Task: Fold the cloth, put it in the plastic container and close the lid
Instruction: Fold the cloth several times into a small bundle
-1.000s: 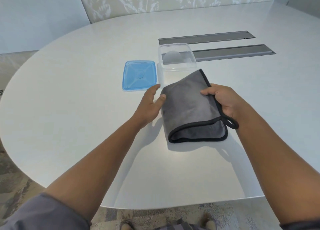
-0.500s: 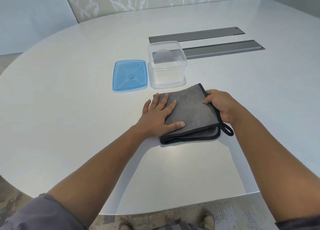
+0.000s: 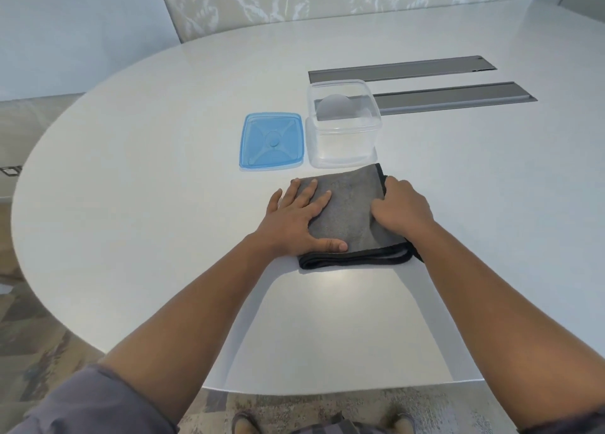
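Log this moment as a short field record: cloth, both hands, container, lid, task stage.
cloth: grey cloth, folded, flat on the white table
left hand: left hand flat on the cloth, fingers spread
right hand: right hand grips the cloth's right edge
container: clear plastic container, open, behind the cloth
lid: blue lid left of the container, off
stage: cloth not yet inside

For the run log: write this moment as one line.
step: folding | folded grey cloth with black edging: flat on table | left hand: pressing it | right hand: at right edge | clear plastic container: open | blue lid: beside it
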`<act>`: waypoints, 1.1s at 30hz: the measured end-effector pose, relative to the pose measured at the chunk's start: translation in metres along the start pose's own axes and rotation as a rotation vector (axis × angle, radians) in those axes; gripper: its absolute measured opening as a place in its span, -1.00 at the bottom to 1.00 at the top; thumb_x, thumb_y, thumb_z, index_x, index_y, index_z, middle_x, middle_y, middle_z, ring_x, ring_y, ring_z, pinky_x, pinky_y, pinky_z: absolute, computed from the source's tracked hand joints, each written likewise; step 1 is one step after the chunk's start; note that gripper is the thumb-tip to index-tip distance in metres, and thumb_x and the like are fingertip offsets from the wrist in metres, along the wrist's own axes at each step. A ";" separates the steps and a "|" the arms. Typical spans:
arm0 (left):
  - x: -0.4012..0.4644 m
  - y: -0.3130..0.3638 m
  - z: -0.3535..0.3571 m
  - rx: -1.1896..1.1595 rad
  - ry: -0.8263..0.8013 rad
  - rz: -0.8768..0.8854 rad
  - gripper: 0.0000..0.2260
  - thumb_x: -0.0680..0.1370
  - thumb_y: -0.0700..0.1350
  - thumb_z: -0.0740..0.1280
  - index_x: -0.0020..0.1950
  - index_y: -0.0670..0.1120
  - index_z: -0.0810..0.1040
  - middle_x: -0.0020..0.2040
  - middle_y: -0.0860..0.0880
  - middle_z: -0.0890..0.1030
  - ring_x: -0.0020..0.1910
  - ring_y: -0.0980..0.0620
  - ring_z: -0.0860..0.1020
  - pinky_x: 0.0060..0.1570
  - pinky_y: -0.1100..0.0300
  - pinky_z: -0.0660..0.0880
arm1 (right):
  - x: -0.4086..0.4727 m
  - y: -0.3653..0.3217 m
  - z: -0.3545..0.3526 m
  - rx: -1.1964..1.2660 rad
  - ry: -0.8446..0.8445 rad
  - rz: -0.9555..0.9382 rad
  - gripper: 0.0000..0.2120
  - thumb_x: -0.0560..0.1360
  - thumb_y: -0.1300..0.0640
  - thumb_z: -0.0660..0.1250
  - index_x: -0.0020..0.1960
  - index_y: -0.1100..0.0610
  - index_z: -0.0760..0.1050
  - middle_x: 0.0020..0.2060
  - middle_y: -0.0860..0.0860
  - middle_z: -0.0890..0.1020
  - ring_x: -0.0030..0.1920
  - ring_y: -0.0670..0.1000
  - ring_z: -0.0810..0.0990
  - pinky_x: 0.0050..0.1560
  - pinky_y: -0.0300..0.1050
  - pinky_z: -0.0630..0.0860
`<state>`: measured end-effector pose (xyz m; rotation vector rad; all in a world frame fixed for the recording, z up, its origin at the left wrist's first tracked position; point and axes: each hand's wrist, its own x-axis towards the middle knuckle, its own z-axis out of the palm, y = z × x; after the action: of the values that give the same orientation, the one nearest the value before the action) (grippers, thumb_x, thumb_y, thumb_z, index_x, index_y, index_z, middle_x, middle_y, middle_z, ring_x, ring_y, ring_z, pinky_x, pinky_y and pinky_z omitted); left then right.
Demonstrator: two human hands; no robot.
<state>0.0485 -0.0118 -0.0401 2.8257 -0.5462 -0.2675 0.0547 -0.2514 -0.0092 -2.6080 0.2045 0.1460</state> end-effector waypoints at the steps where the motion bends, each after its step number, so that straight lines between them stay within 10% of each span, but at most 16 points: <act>1: -0.004 -0.010 -0.002 0.001 0.000 -0.014 0.09 0.19 0.76 0.08 0.61 0.35 -0.16 0.66 0.18 -0.24 0.59 0.08 -0.41 0.55 -0.15 -0.32 | 0.000 -0.007 0.004 0.009 -0.009 -0.020 -0.80 0.47 0.05 0.18 0.06 0.11 0.33 0.05 0.10 0.49 -0.02 0.21 0.54 -0.10 0.03 0.45; 10: -0.034 -0.065 -0.011 -0.096 0.080 -0.031 0.04 0.21 0.71 0.21 0.60 0.39 -0.05 0.66 0.23 -0.16 0.59 0.17 -0.34 0.56 0.03 -0.26 | -0.004 -0.024 0.038 0.041 0.123 -0.137 -0.43 0.52 -0.20 0.26 0.47 -0.01 0.35 0.31 0.03 0.42 0.08 0.17 0.59 0.01 -0.02 0.45; 20: -0.034 -0.064 -0.010 -0.095 0.094 -0.021 0.05 0.21 0.70 0.22 0.61 0.37 -0.02 0.66 0.24 -0.15 0.60 0.17 -0.33 0.52 0.07 -0.26 | -0.004 -0.020 0.026 0.456 -0.045 0.003 -0.37 0.33 -0.16 0.57 0.28 0.06 0.49 0.07 -0.02 0.59 0.10 0.08 0.61 0.18 0.13 0.58; 25: -0.033 -0.064 -0.010 -0.105 0.108 -0.019 0.06 0.20 0.70 0.24 0.61 0.36 0.01 0.66 0.24 -0.13 0.61 0.17 -0.30 0.53 0.06 -0.24 | -0.005 -0.016 0.028 0.422 -0.045 0.031 -0.52 0.27 -0.19 0.59 -0.01 0.00 0.44 -0.04 -0.07 0.56 0.01 0.04 0.60 0.09 0.15 0.59; 33: -0.004 -0.037 -0.032 -0.085 0.198 -0.054 -0.26 0.46 0.54 0.16 0.53 0.16 0.33 0.64 0.03 0.19 0.63 -0.02 0.01 0.54 -0.10 -0.08 | -0.020 -0.021 0.035 0.209 0.033 -0.028 -0.53 0.35 -0.29 0.46 0.10 -0.10 0.38 -0.01 -0.14 0.53 0.01 0.02 0.57 -0.06 -0.03 0.42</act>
<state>0.0642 0.0294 -0.0197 2.7464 -0.4059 -0.0196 0.0364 -0.2133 -0.0263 -2.4056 0.1845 0.0677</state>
